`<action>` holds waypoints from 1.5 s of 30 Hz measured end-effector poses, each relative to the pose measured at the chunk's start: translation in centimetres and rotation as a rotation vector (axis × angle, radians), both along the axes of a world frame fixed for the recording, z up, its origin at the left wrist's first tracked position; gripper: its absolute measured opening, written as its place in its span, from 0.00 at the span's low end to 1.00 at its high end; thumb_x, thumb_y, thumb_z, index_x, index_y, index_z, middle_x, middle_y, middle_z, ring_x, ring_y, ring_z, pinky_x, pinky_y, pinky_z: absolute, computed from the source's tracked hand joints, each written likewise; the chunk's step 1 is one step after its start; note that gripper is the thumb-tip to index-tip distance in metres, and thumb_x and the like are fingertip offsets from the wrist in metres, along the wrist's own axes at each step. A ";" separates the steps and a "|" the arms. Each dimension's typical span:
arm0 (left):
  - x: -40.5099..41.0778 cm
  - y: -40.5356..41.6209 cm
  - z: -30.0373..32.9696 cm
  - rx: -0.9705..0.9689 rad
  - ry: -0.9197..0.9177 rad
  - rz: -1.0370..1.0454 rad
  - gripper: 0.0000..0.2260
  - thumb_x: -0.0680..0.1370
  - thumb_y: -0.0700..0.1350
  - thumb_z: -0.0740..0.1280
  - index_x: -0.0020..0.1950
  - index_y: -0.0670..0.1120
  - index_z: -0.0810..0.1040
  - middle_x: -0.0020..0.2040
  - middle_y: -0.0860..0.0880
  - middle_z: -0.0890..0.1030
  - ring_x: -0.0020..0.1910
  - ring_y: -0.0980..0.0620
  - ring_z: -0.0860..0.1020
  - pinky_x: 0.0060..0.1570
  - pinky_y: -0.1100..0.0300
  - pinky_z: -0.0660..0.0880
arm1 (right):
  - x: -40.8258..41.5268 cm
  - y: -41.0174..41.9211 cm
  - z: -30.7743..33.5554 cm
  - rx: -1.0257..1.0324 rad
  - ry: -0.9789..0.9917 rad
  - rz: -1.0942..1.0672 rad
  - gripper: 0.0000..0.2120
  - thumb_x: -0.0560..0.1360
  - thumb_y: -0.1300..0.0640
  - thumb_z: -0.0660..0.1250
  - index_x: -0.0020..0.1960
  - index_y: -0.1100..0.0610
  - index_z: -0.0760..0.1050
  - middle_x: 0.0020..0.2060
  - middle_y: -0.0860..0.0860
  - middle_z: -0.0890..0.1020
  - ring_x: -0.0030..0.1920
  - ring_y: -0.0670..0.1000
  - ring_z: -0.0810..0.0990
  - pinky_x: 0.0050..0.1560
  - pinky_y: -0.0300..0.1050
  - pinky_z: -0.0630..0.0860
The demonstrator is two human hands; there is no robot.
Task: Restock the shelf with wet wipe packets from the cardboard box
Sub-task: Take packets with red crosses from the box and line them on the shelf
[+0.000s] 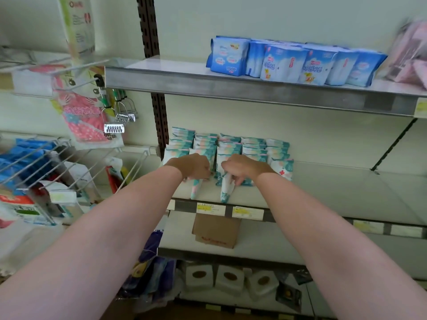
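Several rows of teal-and-white wet wipe packets (231,144) stand upright on the middle shelf (335,192), at its left end. My left hand (191,166) grips one packet (196,189) that points down toward the shelf's front edge. My right hand (242,167) grips another packet (226,189), tilted the same way, just in front of the rows. The brown cardboard box (216,232) sits on the shelf below, directly under my hands, partly hidden by the price rail.
Blue packs (288,63) line the top shelf. Pink gloves (80,112) and wire hooks with hanging goods (46,162) crowd the left side. Toilet paper rolls (231,278) fill the bottom shelf. The middle shelf's right part is bare white surface.
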State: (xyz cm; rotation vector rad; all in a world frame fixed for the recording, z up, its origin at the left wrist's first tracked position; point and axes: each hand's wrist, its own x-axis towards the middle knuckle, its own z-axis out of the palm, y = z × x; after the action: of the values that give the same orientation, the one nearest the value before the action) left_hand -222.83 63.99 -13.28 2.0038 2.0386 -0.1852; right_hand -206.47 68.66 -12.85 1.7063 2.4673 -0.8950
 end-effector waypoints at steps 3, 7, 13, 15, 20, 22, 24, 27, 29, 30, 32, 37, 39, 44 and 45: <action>-0.6 0.2 0.5 -0.026 0.048 -0.027 0.09 0.79 0.44 0.61 0.40 0.47 0.75 0.41 0.49 0.78 0.35 0.52 0.77 0.38 0.56 0.77 | -1.0 -0.4 -0.1 0.022 -0.081 0.061 0.14 0.76 0.62 0.62 0.58 0.66 0.79 0.44 0.59 0.84 0.40 0.58 0.84 0.48 0.53 0.82; -1.8 0.5 1.1 -0.198 0.079 -0.086 0.08 0.75 0.30 0.58 0.46 0.39 0.74 0.47 0.40 0.77 0.32 0.48 0.75 0.22 0.63 0.69 | -1.2 -1.6 -0.7 0.146 -0.177 0.096 0.20 0.72 0.65 0.63 0.63 0.61 0.76 0.56 0.62 0.79 0.42 0.56 0.79 0.37 0.42 0.69; -4.2 0.8 1.0 -0.205 0.052 -0.184 0.23 0.76 0.30 0.62 0.69 0.46 0.73 0.63 0.46 0.74 0.50 0.44 0.80 0.46 0.49 0.82 | -1.8 -1.5 -2.3 0.351 -0.224 0.030 0.16 0.74 0.65 0.65 0.61 0.57 0.77 0.66 0.60 0.72 0.64 0.61 0.73 0.53 0.47 0.72; -4.7 0.8 0.8 -0.129 -0.026 -0.180 0.20 0.77 0.34 0.63 0.66 0.49 0.74 0.60 0.48 0.74 0.48 0.48 0.79 0.43 0.53 0.81 | -1.9 -1.5 -2.6 0.433 -0.269 -0.008 0.14 0.73 0.62 0.70 0.59 0.57 0.79 0.66 0.59 0.68 0.68 0.60 0.67 0.56 0.51 0.73; -5.4 1.6 -0.7 0.039 0.035 -0.218 0.25 0.73 0.47 0.75 0.69 0.49 0.73 0.66 0.45 0.68 0.60 0.42 0.74 0.56 0.51 0.74 | -2.1 -1.8 -3.2 0.495 -0.301 -0.051 0.13 0.73 0.61 0.70 0.57 0.57 0.79 0.64 0.57 0.71 0.66 0.59 0.67 0.53 0.53 0.74; -5.4 1.7 -1.0 0.100 0.023 -0.218 0.26 0.73 0.49 0.76 0.69 0.47 0.73 0.65 0.46 0.69 0.61 0.42 0.74 0.55 0.50 0.74 | -2.2 -1.9 -3.6 0.475 -0.263 -0.052 0.15 0.74 0.65 0.67 0.60 0.58 0.77 0.61 0.58 0.74 0.61 0.59 0.73 0.50 0.50 0.74; -5.4 2.2 -1.4 0.131 -0.001 -0.219 0.24 0.73 0.50 0.75 0.67 0.46 0.74 0.63 0.46 0.75 0.59 0.44 0.75 0.52 0.52 0.74 | -2.4 -1.8 -3.9 0.463 -0.234 -0.052 0.17 0.75 0.67 0.63 0.63 0.56 0.74 0.57 0.57 0.76 0.55 0.58 0.76 0.45 0.47 0.72; -5.2 2.8 -2.2 0.156 0.013 -0.203 0.23 0.76 0.51 0.71 0.70 0.47 0.72 0.65 0.47 0.76 0.61 0.45 0.76 0.56 0.52 0.74 | -2.9 -1.0 -4.1 0.469 -0.223 -0.072 0.17 0.76 0.66 0.64 0.63 0.55 0.71 0.55 0.56 0.76 0.50 0.55 0.76 0.43 0.47 0.71; -5.2 3.3 -2.4 0.176 0.008 -0.195 0.25 0.78 0.51 0.69 0.73 0.50 0.68 0.68 0.47 0.74 0.65 0.45 0.74 0.59 0.51 0.74 | -3.2 -0.2 -4.3 0.460 -0.226 -0.078 0.17 0.76 0.65 0.65 0.63 0.55 0.70 0.57 0.56 0.75 0.53 0.56 0.76 0.44 0.47 0.71; -5.1 3.6 -2.5 0.186 -0.002 -0.188 0.25 0.78 0.50 0.68 0.74 0.51 0.67 0.69 0.47 0.74 0.66 0.45 0.73 0.60 0.51 0.74 | -3.2 0.3 -4.4 0.451 -0.232 -0.074 0.18 0.75 0.65 0.65 0.64 0.55 0.70 0.58 0.57 0.75 0.56 0.56 0.76 0.44 0.46 0.70; -5.0 4.3 -2.7 0.196 -0.014 -0.164 0.25 0.79 0.49 0.67 0.75 0.53 0.65 0.69 0.47 0.74 0.65 0.45 0.74 0.58 0.51 0.75 | -3.1 1.4 -4.7 0.443 -0.239 -0.066 0.20 0.75 0.66 0.65 0.66 0.56 0.69 0.61 0.57 0.74 0.61 0.57 0.74 0.45 0.46 0.71; -4.5 6.1 -2.9 0.193 -0.013 -0.124 0.24 0.78 0.45 0.68 0.73 0.49 0.67 0.66 0.44 0.75 0.62 0.43 0.75 0.55 0.49 0.77 | -2.7 4.0 -5.5 0.421 -0.237 -0.052 0.20 0.76 0.67 0.64 0.66 0.57 0.69 0.59 0.57 0.76 0.65 0.57 0.71 0.51 0.50 0.76; -4.3 6.7 -3.1 0.207 0.019 -0.115 0.22 0.78 0.44 0.68 0.71 0.46 0.68 0.64 0.43 0.75 0.61 0.43 0.75 0.54 0.49 0.77 | -2.6 5.0 -5.7 0.411 -0.239 -0.029 0.18 0.76 0.66 0.64 0.65 0.58 0.70 0.58 0.56 0.76 0.64 0.57 0.70 0.53 0.51 0.76; -3.6 7.6 -4.0 0.249 0.071 -0.099 0.22 0.77 0.40 0.65 0.71 0.43 0.66 0.65 0.42 0.71 0.65 0.41 0.69 0.60 0.46 0.71 | -2.6 6.4 -6.1 0.424 -0.229 0.018 0.20 0.75 0.65 0.66 0.66 0.58 0.72 0.62 0.57 0.73 0.69 0.58 0.66 0.60 0.52 0.75; -3.4 7.7 -4.1 0.256 0.093 -0.100 0.23 0.77 0.39 0.65 0.72 0.43 0.66 0.66 0.41 0.70 0.66 0.41 0.68 0.62 0.45 0.70 | -2.5 6.5 -6.1 0.420 -0.226 0.025 0.20 0.75 0.65 0.66 0.66 0.58 0.71 0.62 0.57 0.73 0.69 0.58 0.65 0.61 0.53 0.75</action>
State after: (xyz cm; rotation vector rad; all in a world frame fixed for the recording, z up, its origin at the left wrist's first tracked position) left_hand -226.23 71.66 -17.37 2.2912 2.1120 -0.0389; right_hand -209.02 75.21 -18.93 1.7560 2.6389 -0.1676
